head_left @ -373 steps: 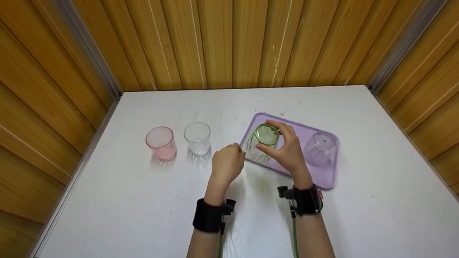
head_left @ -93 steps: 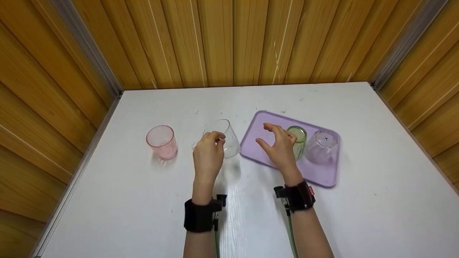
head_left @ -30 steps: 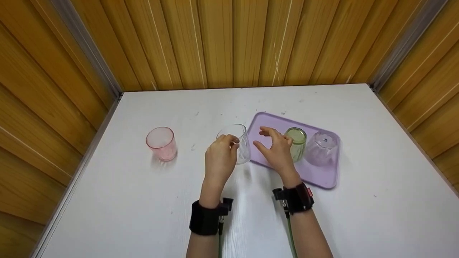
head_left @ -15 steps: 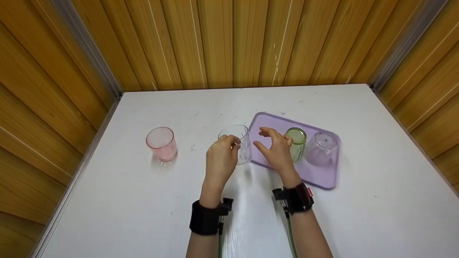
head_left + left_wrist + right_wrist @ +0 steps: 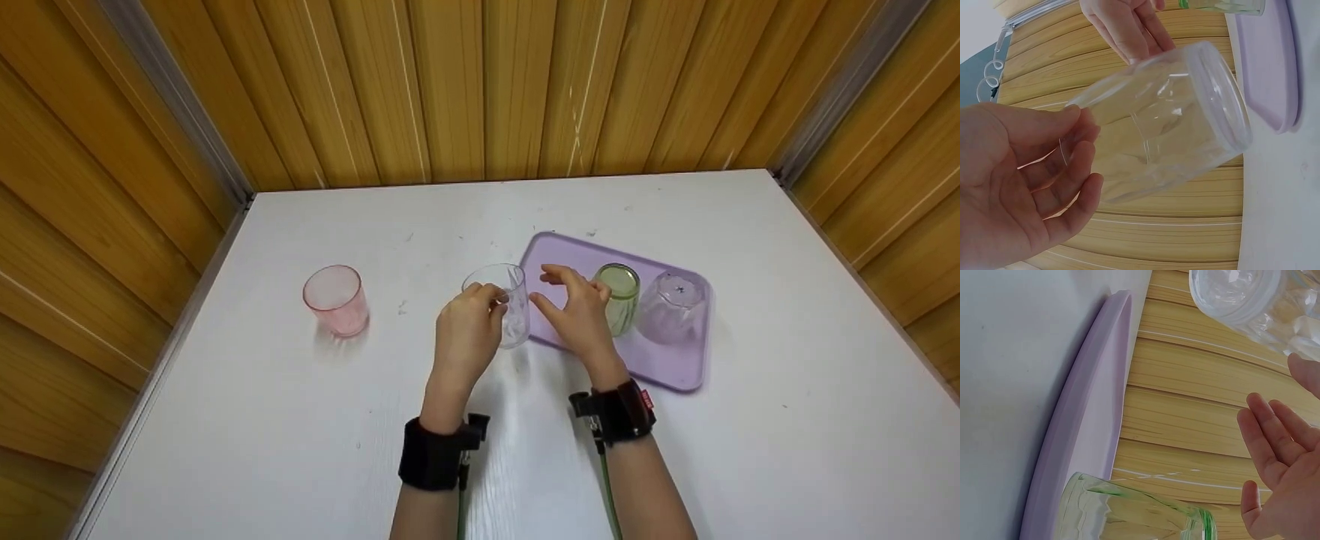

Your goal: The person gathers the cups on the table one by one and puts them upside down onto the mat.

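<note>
My left hand (image 5: 469, 330) pinches the rim of a clear drinking glass (image 5: 516, 311), thumb outside and fingers inside, as the left wrist view shows. The glass (image 5: 1151, 124) is held mouth up, above the table just left of the purple tray (image 5: 547, 253). To its right my right hand (image 5: 579, 319) is spread, thumb and fingers apart, holding nothing. That hand hovers over the tray's left part, near the glass. A green glass (image 5: 621, 300) stands upside down on the tray, partly behind the right hand. Beside it a faceted clear glass (image 5: 671, 311) also stands upside down.
A pink glass (image 5: 337, 300) stands mouth up on the white table (image 5: 285, 435), well left of the hands. Wood-patterned panels (image 5: 510, 90) rise at the back and on both sides. Each wrist wears a black band with a cable.
Earlier the right hand held the green glass; it now stands upside down on the tray. The left hand has lifted the clear glass from beside the pink one and carried it right, slowly of late.
</note>
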A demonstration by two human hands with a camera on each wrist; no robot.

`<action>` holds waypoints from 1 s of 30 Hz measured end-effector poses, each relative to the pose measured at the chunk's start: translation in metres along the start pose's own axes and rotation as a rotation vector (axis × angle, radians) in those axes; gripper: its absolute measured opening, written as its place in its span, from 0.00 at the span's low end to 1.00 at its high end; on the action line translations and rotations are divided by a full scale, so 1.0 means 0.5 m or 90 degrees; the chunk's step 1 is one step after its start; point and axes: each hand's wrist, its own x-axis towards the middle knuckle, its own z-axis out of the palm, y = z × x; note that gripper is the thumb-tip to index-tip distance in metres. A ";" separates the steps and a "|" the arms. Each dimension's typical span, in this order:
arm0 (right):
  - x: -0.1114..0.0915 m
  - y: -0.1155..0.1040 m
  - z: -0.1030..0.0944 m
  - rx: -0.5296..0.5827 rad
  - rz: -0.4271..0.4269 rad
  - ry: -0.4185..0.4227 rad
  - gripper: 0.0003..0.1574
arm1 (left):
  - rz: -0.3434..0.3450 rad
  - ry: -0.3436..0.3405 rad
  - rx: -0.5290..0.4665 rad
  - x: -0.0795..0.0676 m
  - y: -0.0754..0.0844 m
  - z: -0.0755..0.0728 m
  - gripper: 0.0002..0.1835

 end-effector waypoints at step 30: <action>0.001 -0.001 0.000 -0.005 -0.002 0.008 0.23 | 0.030 -0.010 0.017 -0.002 0.004 0.003 0.02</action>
